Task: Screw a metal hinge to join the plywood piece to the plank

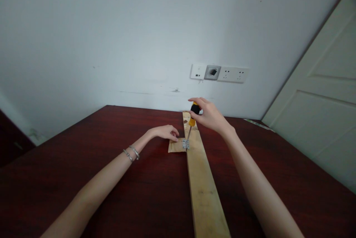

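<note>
Apparently at hinge, screwdriver in right hand, left hand on block

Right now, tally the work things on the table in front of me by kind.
Wooden pieces: 2, long plank and small board
Metal hinge: 1
Yellow-and-black screwdriver: 1
Total: 4

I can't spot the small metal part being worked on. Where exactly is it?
On the dark red table, a long pale plank runs toward the wall. Near its far end, a small wooden piece meets its left edge. The hinge bridges them: the only silvery plate, under the screwdriver tip.
</note>
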`<act>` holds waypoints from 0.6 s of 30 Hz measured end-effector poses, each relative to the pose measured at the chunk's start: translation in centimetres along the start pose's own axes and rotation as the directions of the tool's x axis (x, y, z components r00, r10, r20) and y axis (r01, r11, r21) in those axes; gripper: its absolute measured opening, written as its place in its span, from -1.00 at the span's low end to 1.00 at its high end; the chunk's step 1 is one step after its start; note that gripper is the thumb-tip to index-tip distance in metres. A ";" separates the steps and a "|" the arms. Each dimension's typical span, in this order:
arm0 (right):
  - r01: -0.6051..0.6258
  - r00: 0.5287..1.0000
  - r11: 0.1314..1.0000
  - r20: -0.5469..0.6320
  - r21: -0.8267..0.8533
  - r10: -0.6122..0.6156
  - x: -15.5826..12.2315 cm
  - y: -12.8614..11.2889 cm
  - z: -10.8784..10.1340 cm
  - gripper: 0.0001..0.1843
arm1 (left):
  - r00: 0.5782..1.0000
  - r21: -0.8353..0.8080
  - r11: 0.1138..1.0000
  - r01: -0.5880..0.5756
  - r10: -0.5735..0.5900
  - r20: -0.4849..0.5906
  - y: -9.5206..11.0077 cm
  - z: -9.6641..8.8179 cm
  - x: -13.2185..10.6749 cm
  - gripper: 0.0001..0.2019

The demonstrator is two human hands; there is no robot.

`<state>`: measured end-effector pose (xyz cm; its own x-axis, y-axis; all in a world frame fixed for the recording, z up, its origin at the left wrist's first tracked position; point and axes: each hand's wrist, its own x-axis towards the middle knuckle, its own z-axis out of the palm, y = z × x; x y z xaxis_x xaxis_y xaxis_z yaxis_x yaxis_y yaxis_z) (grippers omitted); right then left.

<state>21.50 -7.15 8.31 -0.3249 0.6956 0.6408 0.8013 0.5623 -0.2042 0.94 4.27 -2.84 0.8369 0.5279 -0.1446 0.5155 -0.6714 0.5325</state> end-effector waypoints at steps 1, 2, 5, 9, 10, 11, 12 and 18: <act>0.007 1.000 1.000 -0.002 0.008 -0.007 0.0 0.0 0.0 -0.57 | 1.000 -0.005 1.000 -0.004 0.004 0.001 -0.1 0.1 0.2 -0.52; 0.013 1.000 1.000 -0.003 0.016 -0.013 0.0 0.0 0.0 -0.56 | 1.000 -0.011 1.000 -0.008 0.008 0.000 -0.3 0.2 0.4 -0.54; 0.018 1.000 0.999 0.005 0.029 -0.018 0.0 0.1 0.1 -0.50 | 1.000 -0.064 0.998 -0.019 0.020 0.006 -0.7 0.4 0.9 -0.62; 0.022 1.000 0.999 0.013 0.035 -0.022 0.1 0.2 0.1 -0.49 | 1.000 -0.187 0.982 -0.019 0.021 0.011 -1.5 0.8 1.2 -0.70; 0.025 1.000 0.999 0.014 0.034 -0.025 0.1 0.2 0.2 -0.50 | 1.000 -0.203 0.979 -0.015 0.018 0.012 -1.7 0.9 1.3 -0.69; 0.026 1.000 0.999 0.014 0.032 -0.026 0.1 0.2 0.2 -0.53 | 1.000 -0.211 0.977 -0.009 0.013 0.015 -1.8 1.0 1.3 -0.69; 0.025 1.000 0.999 0.017 0.029 -0.026 0.1 0.3 0.2 -0.55 | 1.000 -0.216 0.976 -0.003 0.007 0.018 -1.9 1.0 1.4 -0.68; -0.005 0.999 0.999 0.035 -0.038 0.006 -0.1 0.2 0.0 -0.59 | 0.998 -0.280 0.960 0.023 -0.006 0.062 -2.3 0.8 1.7 -0.66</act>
<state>21.69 -7.08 8.24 -0.3374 0.7146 0.6129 0.8213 0.5416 -0.1793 1.30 6.26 -5.01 0.8438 0.4983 -0.1993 0.4623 -0.4864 0.7414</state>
